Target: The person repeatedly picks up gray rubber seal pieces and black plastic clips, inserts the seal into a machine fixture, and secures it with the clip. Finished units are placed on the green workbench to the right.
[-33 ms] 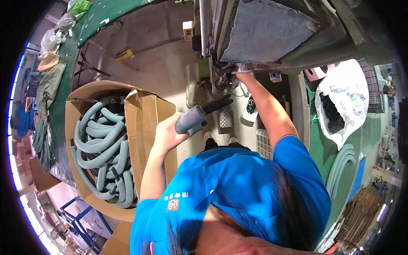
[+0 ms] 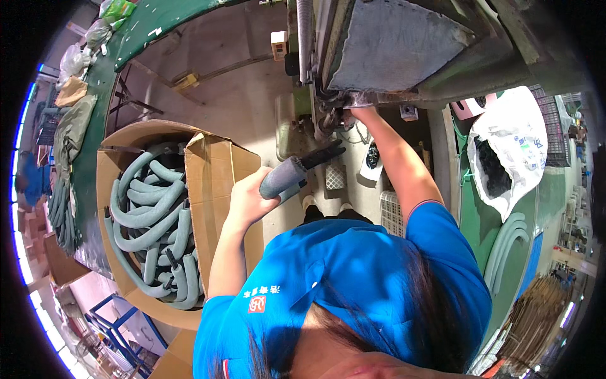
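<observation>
My left hand (image 2: 249, 197) is closed around a grey foam-covered tube (image 2: 282, 177), in front of the cardboard box. Dark prongs stick out of the tube's far end and point toward the machine. My right arm reaches forward to the metal machine (image 2: 328, 117), where my right hand (image 2: 361, 112) is at its clamp-like fittings below a flat grey plate (image 2: 398, 47). The fingers of that hand are mostly hidden by the machine parts, so what they hold cannot be made out.
At the left, a cardboard box (image 2: 218, 167) holds several curved grey foam tubes (image 2: 148, 215). A white sack (image 2: 527, 139) with black pieces lies on the green table (image 2: 467, 227) at the right, near more bent tubes (image 2: 505, 246). A white basket (image 2: 392, 211) stands below.
</observation>
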`<state>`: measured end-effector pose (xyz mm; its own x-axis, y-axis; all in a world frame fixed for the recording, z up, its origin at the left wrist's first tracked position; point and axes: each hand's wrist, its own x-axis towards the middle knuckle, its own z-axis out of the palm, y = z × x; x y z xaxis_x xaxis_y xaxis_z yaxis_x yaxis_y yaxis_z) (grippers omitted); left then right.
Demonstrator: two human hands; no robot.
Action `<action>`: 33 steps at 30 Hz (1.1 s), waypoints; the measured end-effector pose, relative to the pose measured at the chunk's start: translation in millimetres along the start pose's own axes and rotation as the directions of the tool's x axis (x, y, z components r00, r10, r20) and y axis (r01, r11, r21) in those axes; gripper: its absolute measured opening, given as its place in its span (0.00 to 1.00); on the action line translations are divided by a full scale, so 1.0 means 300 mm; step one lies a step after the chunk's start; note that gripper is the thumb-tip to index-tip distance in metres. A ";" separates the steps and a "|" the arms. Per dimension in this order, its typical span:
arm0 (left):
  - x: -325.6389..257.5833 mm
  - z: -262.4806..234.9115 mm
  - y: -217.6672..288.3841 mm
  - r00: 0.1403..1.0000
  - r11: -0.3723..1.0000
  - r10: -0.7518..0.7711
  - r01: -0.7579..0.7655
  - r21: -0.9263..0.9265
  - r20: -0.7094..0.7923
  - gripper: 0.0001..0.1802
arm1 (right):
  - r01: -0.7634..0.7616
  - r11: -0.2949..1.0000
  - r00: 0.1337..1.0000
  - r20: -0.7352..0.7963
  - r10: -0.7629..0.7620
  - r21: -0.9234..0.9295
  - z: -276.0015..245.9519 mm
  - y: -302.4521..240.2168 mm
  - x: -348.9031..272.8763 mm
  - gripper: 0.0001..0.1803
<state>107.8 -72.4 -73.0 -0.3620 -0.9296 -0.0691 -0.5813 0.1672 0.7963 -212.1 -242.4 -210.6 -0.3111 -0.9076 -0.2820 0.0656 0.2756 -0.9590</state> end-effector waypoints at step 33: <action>-0.109 0.062 0.070 0.976 0.989 -0.138 0.145 0.032 -0.170 0.23 | -0.390 0.740 0.910 0.355 0.216 0.548 -0.143 0.088 0.058 0.07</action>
<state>93.9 -32.3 -65.3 -0.1493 -0.9860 -0.0749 -0.6504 0.0409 0.7585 -256.3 -237.2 -239.7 0.0676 -0.8784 -0.4731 0.6892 0.3840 -0.6145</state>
